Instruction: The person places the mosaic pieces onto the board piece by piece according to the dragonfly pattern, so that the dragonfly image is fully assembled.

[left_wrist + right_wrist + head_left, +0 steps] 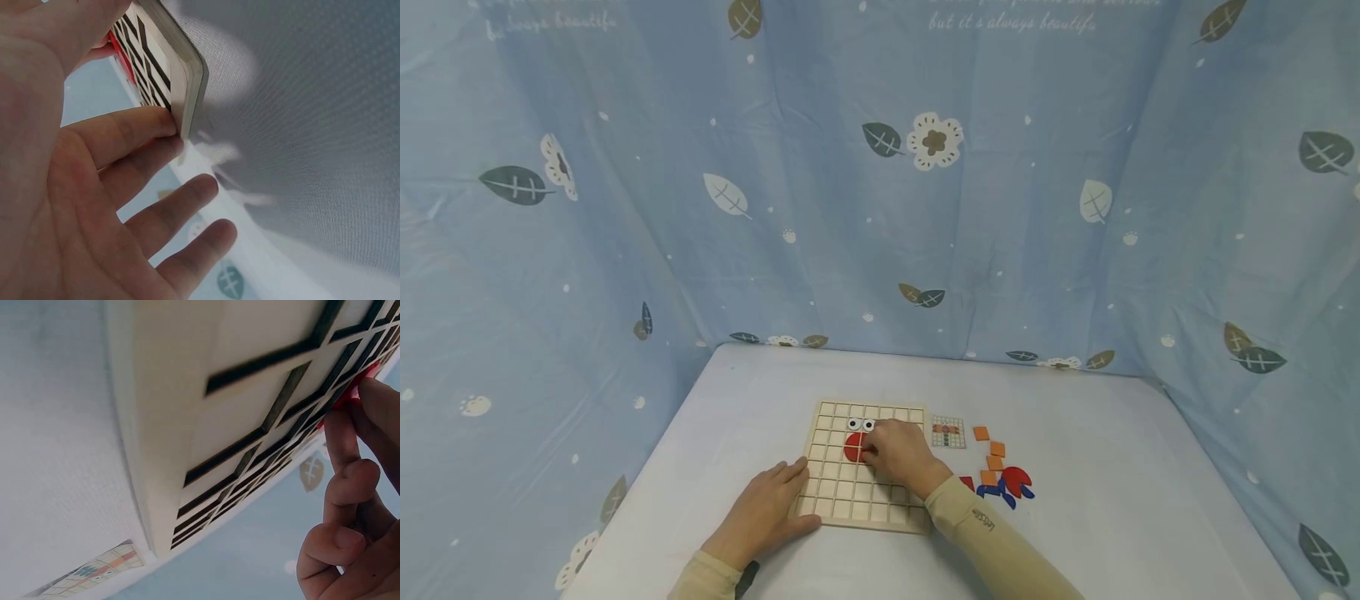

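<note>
A wooden grid board (838,507) lies on the table. Two eye tiles (854,424) sit in its upper squares, with red rounded pieces (853,448) just below them. My right hand (901,454) reaches over the board, and its thumb and index finger pinch a red piece (347,394) at the grid. The other fingers of that hand are curled in. At the board's near left corner my left hand (767,510) touches the frame, fingers extended along the left side and thumb by the near edge. In the left wrist view, the index fingertip rests against the board's side (187,94).
Right of the board lies a small pattern card (948,432) with a printed grid figure. Beyond it are several orange squares (997,449), a red piece with a notch (1017,481) and blue pieces (1000,492). A patterned blue curtain (820,250) surrounds the white table (1075,533).
</note>
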Available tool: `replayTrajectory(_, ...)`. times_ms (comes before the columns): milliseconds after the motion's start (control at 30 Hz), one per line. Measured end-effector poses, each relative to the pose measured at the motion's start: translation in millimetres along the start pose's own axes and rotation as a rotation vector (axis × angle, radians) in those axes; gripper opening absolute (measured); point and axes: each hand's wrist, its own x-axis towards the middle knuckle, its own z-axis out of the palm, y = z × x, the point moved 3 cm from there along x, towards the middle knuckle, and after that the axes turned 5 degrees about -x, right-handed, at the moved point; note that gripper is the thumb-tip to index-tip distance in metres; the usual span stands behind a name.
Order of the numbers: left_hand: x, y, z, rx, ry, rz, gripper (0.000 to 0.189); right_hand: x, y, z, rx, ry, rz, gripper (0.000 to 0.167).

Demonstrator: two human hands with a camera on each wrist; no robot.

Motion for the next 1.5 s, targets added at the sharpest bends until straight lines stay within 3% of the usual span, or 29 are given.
replayTrajectory(467,0.5,-0.8,-0.8,0.008,-0.011,-0.010,0.078,-4.5,-3.5,-3.7,0.016,0.023,-0.089,0.002)
replayTrajectory(1167,0.5,0.3,0.1,0.005,-0.027,-0.018,0.079,-12.4,-4.6,-4.7,0.063,0.043,-0.095,0.008)
replayTrajectory(1500,1.2,-1.0,2.6,0.008,-0.024,-0.025,0.079,-42.4,24.7,-32.3,0.086,0.131,0.015,0.030)
